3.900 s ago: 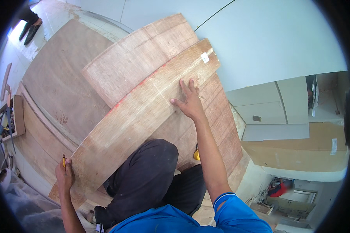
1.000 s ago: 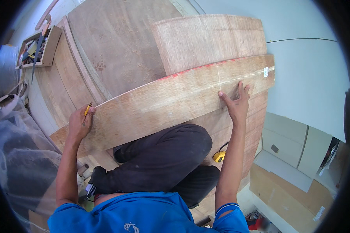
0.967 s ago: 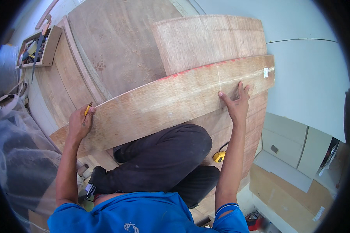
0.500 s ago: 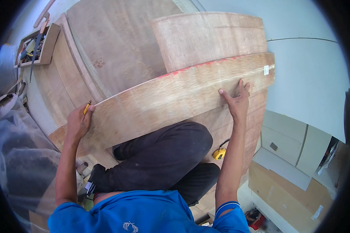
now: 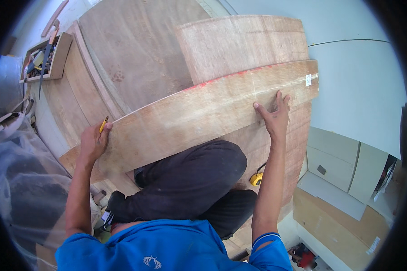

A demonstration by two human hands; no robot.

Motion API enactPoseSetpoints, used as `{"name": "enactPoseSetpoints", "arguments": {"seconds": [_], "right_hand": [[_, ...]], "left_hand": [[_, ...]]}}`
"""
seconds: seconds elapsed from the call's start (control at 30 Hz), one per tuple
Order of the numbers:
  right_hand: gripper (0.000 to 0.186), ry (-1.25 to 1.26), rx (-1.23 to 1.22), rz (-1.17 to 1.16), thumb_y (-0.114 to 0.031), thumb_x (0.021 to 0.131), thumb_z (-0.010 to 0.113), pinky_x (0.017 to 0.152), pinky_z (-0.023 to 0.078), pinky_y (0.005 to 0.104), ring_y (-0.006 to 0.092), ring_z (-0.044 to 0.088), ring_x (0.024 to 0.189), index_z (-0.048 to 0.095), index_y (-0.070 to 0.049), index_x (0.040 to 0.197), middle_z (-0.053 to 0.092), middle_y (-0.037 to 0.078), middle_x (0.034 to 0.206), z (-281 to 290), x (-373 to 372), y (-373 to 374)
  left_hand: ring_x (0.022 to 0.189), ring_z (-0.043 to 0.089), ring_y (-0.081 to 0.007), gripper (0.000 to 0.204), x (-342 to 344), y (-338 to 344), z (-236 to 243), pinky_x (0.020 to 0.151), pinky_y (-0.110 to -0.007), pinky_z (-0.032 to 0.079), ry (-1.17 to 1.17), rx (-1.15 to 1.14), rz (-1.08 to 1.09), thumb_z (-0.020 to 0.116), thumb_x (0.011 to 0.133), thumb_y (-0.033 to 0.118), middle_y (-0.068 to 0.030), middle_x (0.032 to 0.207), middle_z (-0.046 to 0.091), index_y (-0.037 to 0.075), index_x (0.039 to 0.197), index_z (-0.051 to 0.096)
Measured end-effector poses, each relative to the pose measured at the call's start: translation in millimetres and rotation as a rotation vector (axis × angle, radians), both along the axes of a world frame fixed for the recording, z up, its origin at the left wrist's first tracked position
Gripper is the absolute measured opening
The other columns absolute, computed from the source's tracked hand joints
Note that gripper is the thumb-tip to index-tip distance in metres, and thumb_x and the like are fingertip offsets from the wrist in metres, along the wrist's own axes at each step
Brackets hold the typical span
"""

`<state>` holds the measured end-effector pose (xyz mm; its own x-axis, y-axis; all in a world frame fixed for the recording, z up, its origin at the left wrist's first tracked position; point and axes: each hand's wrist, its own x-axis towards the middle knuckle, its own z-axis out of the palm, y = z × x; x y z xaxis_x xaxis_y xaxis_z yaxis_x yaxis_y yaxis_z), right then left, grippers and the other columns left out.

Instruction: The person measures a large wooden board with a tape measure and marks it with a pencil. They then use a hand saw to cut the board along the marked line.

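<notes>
A long plywood strip (image 5: 190, 122) with red marks along its far edge and a white sticker lies across the view, above my knees. Near its left end, my left hand (image 5: 95, 140) is closed round a yellow pencil (image 5: 102, 123), its thumb resting on the strip. Farther right, my right hand (image 5: 276, 115) presses on the strip with thumb and fingers spread. A curved plywood piece (image 5: 244, 45) sits just beyond the strip. More plywood (image 5: 239, 140) extends underneath, and a yellow tape measure (image 5: 256, 179) rests on it beside my right forearm.
A wooden tool box (image 5: 58, 61) with a saw is at upper left, beside boards (image 5: 68, 101). Clear plastic sheeting (image 5: 22, 180) lies at left. Pale panels (image 5: 352, 90) and a cardboard sheet (image 5: 330, 226) are at right; a person in red (image 5: 305, 258) shows at bottom right.
Since about four seconds ago, the view has swung and the strip now lies more nearly crosswise. Over the last second, hands and strip have barely moved, edging slightly upward in view.
</notes>
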<state>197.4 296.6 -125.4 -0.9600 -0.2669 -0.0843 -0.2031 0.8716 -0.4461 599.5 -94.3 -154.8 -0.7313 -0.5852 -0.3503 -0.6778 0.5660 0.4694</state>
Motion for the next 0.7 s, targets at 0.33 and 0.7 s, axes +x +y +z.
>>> {"name": "enactPoseSetpoints", "arguments": {"seconds": [0.33,0.7], "right_hand": [[0.116,0.023,0.013,0.016,-0.051,0.067,0.094,0.125,0.026,0.0577,0.0584,0.017,0.154,0.042,-0.002,0.159,0.02,0.034,0.169,-1,0,2],[0.115,0.025,-0.011,0.024,-0.05,0.067,0.094,0.124,0.027,0.0579,0.0583,0.02,0.153,0.044,-0.002,0.158,0.021,0.035,0.168,2,0,1]], "left_hand": [[0.075,0.06,-0.049,0.058,3,1,-4,0.067,-0.053,0.044,0.007,0.021,-0.016,0.045,0.109,0.053,-0.0268,0.074,0.057,0.001,0.088,0.06],[0.079,0.062,-0.0506,0.061,3,1,-9,0.069,-0.054,0.046,-0.019,-0.002,-0.021,0.042,0.108,0.056,-0.028,0.078,0.061,0.001,0.091,0.061]]}}
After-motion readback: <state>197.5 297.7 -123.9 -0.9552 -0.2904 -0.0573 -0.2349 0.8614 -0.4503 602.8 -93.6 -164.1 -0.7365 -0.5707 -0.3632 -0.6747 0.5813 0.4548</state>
